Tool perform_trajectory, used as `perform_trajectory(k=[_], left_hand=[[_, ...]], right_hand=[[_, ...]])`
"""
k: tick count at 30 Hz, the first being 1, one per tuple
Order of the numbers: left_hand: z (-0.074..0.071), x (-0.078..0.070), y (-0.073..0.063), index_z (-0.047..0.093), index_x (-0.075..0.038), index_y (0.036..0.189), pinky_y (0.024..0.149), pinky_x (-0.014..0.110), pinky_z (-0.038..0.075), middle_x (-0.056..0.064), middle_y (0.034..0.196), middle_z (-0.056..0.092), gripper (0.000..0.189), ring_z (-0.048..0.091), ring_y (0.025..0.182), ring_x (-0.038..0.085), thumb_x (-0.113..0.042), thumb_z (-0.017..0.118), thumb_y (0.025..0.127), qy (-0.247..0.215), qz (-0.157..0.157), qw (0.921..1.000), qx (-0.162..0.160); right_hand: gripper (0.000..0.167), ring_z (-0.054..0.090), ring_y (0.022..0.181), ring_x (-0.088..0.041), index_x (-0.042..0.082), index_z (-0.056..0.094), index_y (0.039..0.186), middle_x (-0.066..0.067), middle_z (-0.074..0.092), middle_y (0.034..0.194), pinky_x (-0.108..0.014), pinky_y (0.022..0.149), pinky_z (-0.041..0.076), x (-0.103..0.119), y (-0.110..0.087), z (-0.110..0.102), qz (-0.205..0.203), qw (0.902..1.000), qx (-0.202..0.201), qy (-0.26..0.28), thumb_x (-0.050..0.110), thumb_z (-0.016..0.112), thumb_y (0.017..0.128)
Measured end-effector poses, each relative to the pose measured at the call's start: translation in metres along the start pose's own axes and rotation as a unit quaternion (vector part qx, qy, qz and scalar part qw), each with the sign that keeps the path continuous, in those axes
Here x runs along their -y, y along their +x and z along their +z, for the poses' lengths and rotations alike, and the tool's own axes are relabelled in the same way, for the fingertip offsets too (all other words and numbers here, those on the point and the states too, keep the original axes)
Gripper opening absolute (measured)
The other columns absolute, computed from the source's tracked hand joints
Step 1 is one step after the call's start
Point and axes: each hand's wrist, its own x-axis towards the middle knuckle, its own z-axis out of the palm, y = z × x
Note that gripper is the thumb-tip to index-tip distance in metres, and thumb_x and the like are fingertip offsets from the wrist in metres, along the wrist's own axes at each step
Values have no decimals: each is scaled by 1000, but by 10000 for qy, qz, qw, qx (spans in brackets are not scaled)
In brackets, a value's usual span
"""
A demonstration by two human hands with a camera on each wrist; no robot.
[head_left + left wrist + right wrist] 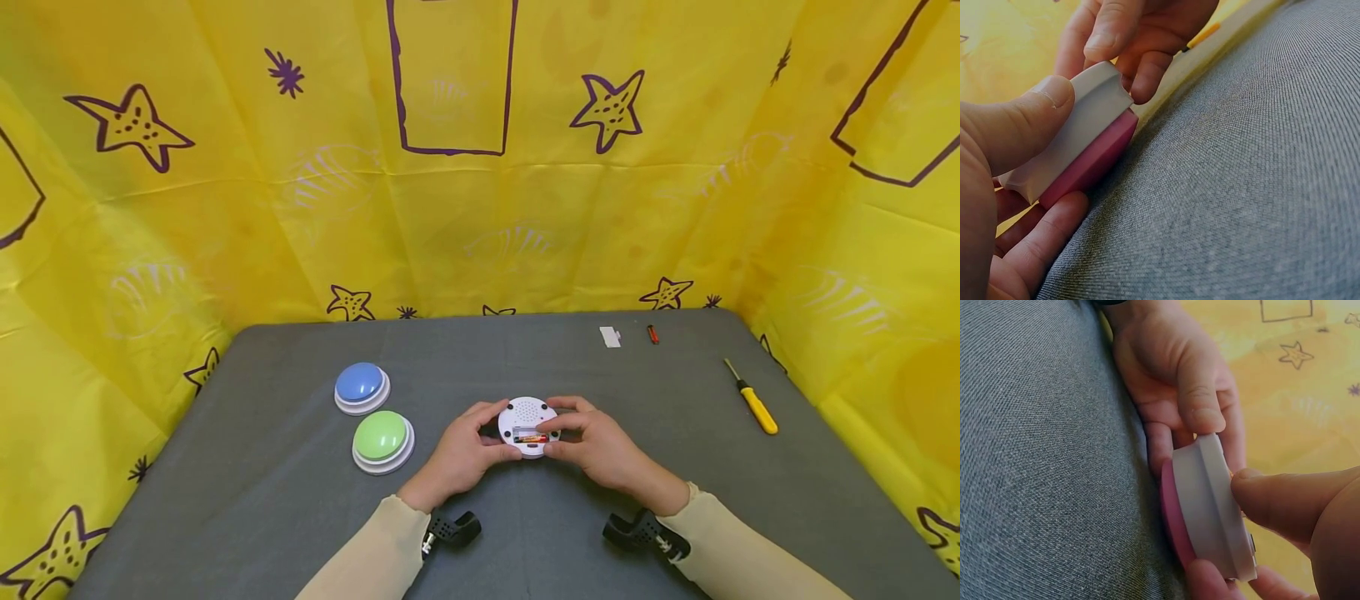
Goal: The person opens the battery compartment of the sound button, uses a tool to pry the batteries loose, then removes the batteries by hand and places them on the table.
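Observation:
A round white answer buzzer (525, 410) with a pink dome (1094, 159) is held upside down low over the grey table. Its battery compartment faces up, uncovered, and a red-and-orange battery (531, 439) lies inside. My left hand (467, 450) grips the left side, thumb on the white base and fingers under the pink dome in the left wrist view. On the opposite edge, my right hand (606, 450) grips the base between thumb and fingers, with one fingertip at the battery compartment. How firmly that fingertip touches the battery cannot be told.
Left of my hands stand a blue buzzer (360, 385) and a green buzzer (382, 437). Toward the back right lie a small white cover (610, 337) and another red battery (652, 334). A yellow-handled screwdriver (756, 407) lies at the right. Yellow patterned cloth (465, 233) surrounds the table.

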Motion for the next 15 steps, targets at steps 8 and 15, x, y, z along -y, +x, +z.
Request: perform_trajectory(k=[8,15], left_hand=[[0,2,1,52,-4,144,83,26,53,1,128,57,77,61,100,13,-29,86,80,-57,105,9999,10],[0,2,1,52,-3,144,82,26,53,2,129,56,78,60,101,13,-29,86,80,-75,131,9999,2]], right_hand=[[17,57,111,-30,19,79,105,-12,51,138,-33,84,50,0,0,1,-140,9999,-30,-11,21,79,87],[13,54,117,-30,25,77,99,-8,51,137,-41,89,47,0,0,3,-6,9998,-93,-179,17,77,89]])
